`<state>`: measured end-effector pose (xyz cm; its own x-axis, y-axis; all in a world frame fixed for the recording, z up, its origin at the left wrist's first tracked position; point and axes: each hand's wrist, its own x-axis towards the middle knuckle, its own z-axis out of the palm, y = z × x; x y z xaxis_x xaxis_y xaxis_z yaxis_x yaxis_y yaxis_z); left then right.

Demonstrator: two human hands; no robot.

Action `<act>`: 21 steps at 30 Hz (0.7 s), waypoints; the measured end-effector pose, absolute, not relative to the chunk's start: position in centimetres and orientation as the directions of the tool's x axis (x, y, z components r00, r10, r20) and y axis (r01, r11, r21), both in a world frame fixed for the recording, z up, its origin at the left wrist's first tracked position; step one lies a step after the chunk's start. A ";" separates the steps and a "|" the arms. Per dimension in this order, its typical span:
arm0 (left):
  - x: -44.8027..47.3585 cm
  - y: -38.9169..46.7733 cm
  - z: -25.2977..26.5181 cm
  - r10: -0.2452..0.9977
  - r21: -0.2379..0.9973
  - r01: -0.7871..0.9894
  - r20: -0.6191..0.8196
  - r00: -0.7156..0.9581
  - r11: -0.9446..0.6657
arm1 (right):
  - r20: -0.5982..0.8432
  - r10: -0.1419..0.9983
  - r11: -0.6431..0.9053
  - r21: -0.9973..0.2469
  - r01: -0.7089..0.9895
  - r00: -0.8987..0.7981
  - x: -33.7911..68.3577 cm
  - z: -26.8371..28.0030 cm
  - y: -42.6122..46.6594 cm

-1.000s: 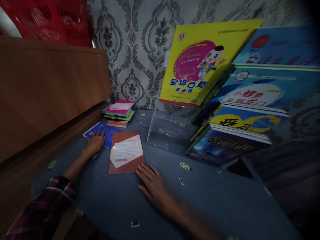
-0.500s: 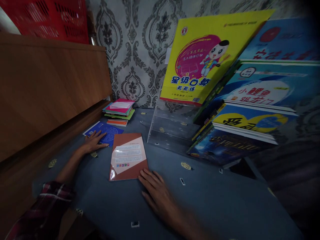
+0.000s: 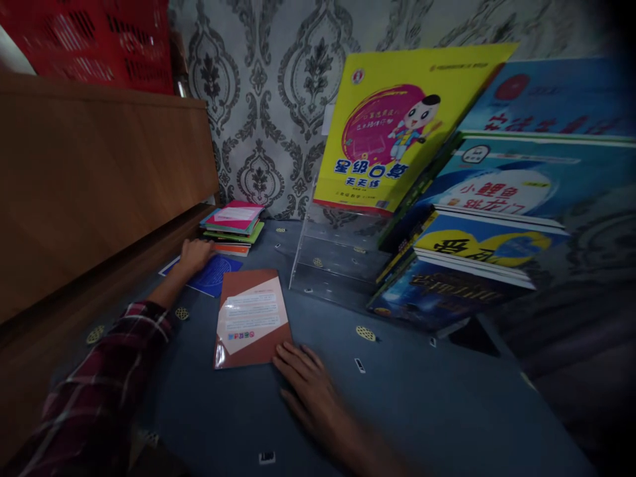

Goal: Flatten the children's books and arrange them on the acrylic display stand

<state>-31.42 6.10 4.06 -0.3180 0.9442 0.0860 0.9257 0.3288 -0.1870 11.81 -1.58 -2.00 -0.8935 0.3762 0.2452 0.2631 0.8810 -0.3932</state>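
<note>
My left hand [image 3: 197,254] reaches over the far edge of a blue book [image 3: 214,274], beside the stack of thin books [image 3: 232,227]. Its fingers are bent and bunched, their tips hidden; what they grip, if anything, does not show. A brown book with a pale printed panel [image 3: 254,319] lies flat in front of me. My right hand [image 3: 305,381] rests flat at its near right corner, fingers stretched out and fingertips touching the edge.
A clear acrylic rack [image 3: 318,265] carries a yellow workbook [image 3: 397,126] and several blue picture books [image 3: 491,175]. A wooden cabinet [image 3: 104,172] with a red basket [image 3: 99,46] borders the left. Patterned wallpaper [image 3: 263,172] is behind the grey-blue tablecloth [image 3: 397,404].
My left hand has moved forward from lying spread on the blue book to its far edge by the stack, and its fingers have bent. My right hand stays at the brown book's corner.
</note>
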 end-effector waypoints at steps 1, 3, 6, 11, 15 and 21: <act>-31.5 6.7 4.1 0.948 -0.203 0.927 0.090 -0.304 0.317 | 0.231 0.378 0.879 -0.394 0.269 -0.897 11.8 -1.9 -1.6; -31.7 7.6 4.2 0.957 -0.233 0.929 0.086 -0.276 0.289 | 0.197 0.382 0.874 -0.396 0.283 -0.903 11.8 -1.6 -1.5; -32.4 8.4 4.1 0.969 -0.267 0.931 0.070 -0.238 0.248 | 0.183 0.379 0.871 -0.403 0.283 -0.907 11.9 -1.5 -1.4; -33.8 9.2 4.2 0.980 -0.296 0.935 0.037 -0.195 0.197 | 0.219 0.375 0.870 -0.417 0.261 -0.901 12.0 -1.6 -1.4; -34.3 9.2 4.5 0.978 -0.310 0.929 0.024 -0.205 0.202 | 0.227 0.373 0.870 -0.422 0.254 -0.900 12.0 -1.7 -1.4; -33.0 9.4 5.0 0.960 -0.307 0.911 0.037 -0.279 0.276 | 0.225 0.383 0.864 -0.431 0.261 -0.896 12.1 -1.4 -1.5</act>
<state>-32.96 9.38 5.01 -0.2787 0.9597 0.0365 0.9106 0.2762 -0.3074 12.10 -1.50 -1.40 -0.8958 0.3832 0.2252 0.2611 0.8637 -0.4310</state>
